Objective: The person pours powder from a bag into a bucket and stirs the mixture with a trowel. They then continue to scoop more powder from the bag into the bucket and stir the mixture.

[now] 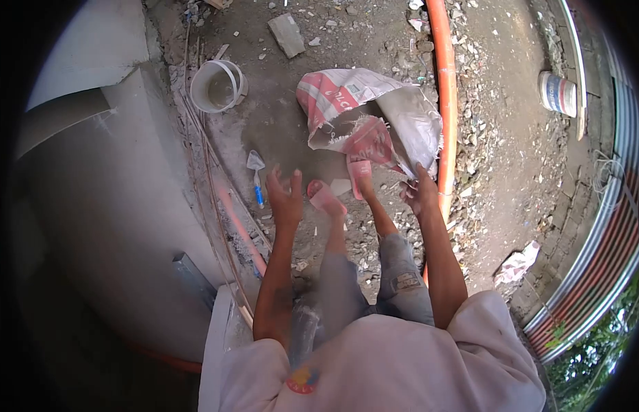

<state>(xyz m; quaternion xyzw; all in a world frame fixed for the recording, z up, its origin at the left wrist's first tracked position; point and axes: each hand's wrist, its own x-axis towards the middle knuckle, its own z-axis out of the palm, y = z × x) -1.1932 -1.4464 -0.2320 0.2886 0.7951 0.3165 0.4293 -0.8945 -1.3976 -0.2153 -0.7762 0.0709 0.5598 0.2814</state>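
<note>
A torn white and red sack (pixel 412 117) lies open on the ground in front of my feet. My right hand (pixel 419 190) pinches its near right edge. My left hand (pixel 285 196) is raised with its fingers apart, holding nothing. Left of it, a trowel (pixel 256 180) with a blue and white handle rests on the ground. A white bucket (pixel 217 87) with greyish contents stands farther up on the left. Greyish powder lies on the ground between the bucket and the sack.
An orange pipe (pixel 444 89) runs along the right side of the sack. A concrete block (pixel 286 36) lies at the top. Thin rods (pixel 208 147) line the left wall. At the right are a labelled bucket (pixel 558 94) and corrugated sheeting (pixel 594 264).
</note>
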